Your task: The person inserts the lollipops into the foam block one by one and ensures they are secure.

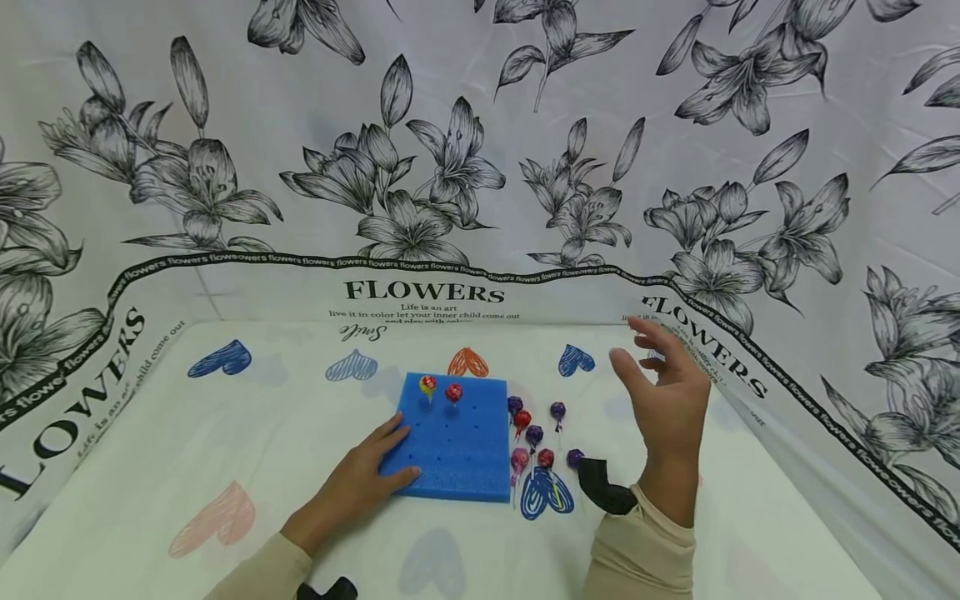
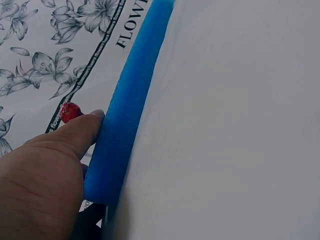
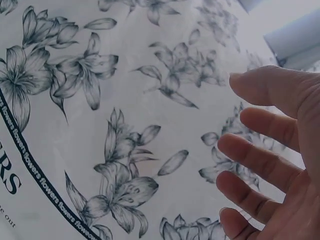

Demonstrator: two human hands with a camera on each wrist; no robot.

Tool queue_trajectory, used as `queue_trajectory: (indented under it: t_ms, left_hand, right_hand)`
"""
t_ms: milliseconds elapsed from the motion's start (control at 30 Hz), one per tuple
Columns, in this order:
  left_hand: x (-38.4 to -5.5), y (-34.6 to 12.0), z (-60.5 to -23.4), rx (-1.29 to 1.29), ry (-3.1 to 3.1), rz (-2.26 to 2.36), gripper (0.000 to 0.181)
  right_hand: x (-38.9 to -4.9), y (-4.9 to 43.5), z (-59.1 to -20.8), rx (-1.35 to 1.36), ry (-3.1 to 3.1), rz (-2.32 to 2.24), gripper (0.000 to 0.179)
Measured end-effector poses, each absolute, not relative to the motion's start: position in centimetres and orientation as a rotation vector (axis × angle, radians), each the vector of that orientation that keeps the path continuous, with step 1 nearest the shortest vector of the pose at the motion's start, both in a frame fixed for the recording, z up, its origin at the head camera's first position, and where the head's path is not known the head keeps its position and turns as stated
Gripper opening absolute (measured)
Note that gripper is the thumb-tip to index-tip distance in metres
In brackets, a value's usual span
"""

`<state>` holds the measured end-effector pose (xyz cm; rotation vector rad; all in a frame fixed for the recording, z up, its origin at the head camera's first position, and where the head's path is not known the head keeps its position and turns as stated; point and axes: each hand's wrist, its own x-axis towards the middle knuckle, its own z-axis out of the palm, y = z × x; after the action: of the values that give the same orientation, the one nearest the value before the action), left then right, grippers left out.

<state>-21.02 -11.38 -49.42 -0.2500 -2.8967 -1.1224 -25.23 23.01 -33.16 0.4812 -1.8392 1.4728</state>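
Note:
A blue foam block (image 1: 457, 450) with rows of small holes lies on the table. Two lollipops stand in its far row: a red and yellow lollipop (image 1: 427, 384) and a red lollipop (image 1: 453, 392). My left hand (image 1: 366, 468) rests against the block's left edge, thumb and fingers spread over its border. In the left wrist view, a digit touches the blue foam (image 2: 127, 110). Raised above the table on the right, my right hand (image 1: 671, 400) has its thumb and fingers apart, with nothing between them. Several loose lollipops (image 1: 534, 434) with purple, red and pink wrappers lie right of the block.
A white cloth with printed hearts covers the table (image 1: 300, 433). Behind it hangs a white curtain (image 1: 480, 225) with black flower drawings and lettering. A black strap piece (image 1: 603, 487) sits at my right wrist.

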Motion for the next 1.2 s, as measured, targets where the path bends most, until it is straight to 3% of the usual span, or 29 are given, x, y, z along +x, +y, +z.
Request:
queue_trajectory:
  t_ms: [400,767,1200]
  left_hand:
    - [-21.0,-11.5,-49.3,-0.256,-2.888,-1.147,0.074]
    - [-21.1,-11.5,-49.5,-0.254,-2.884,-1.144,0.075]
    - [-21.2,-11.6,-49.8,-0.253,-2.882,-1.151,0.076]
  right_hand:
    - [-28.6,26.0,-37.0,0.207,-1.915,1.639,0.037]
    - [-32.5,25.3,-42.7,0.044,-2.277,1.684,0.048]
    - [-33.9,24.1,-47.1,-0.038,-2.613,1.632,0.047]
